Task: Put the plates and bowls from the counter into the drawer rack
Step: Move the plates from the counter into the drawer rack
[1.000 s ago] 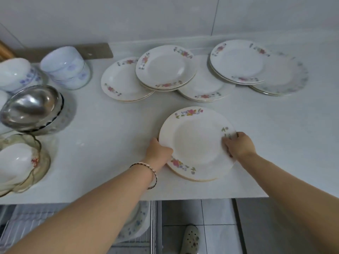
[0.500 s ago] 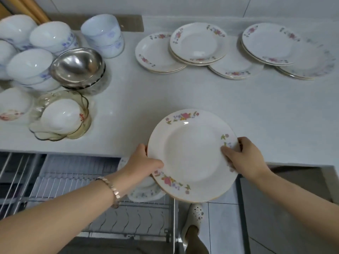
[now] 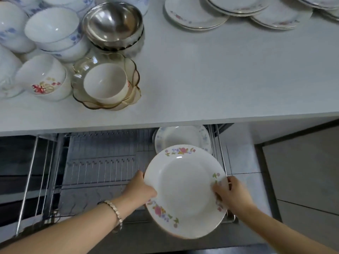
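Observation:
I hold a white floral plate [image 3: 185, 189] over the right end of the open wire drawer rack [image 3: 102, 167]. My left hand [image 3: 139, 190] grips its left rim and my right hand [image 3: 231, 195] grips its right rim. Just behind it, a blue-patterned plate [image 3: 181, 136] stands in the rack under the counter edge. More floral plates [image 3: 198, 15] lie overlapped at the back right of the white counter [image 3: 201, 79]. At the back left sit white bowls [image 3: 51, 28], a steel bowl [image 3: 111, 21] and an amber glass bowl [image 3: 132, 70] with a white bowl [image 3: 104, 83] inside.
The rack's left and middle slots show only bare wire. The counter's front edge overhangs the back of the drawer. A grey cabinet front [image 3: 302, 171] and tiled floor lie to the right of the rack.
Both hands lifted the floral plate off the counter and carried it down over the open rack. The view tilted downward, so the drawer fills the lower frame.

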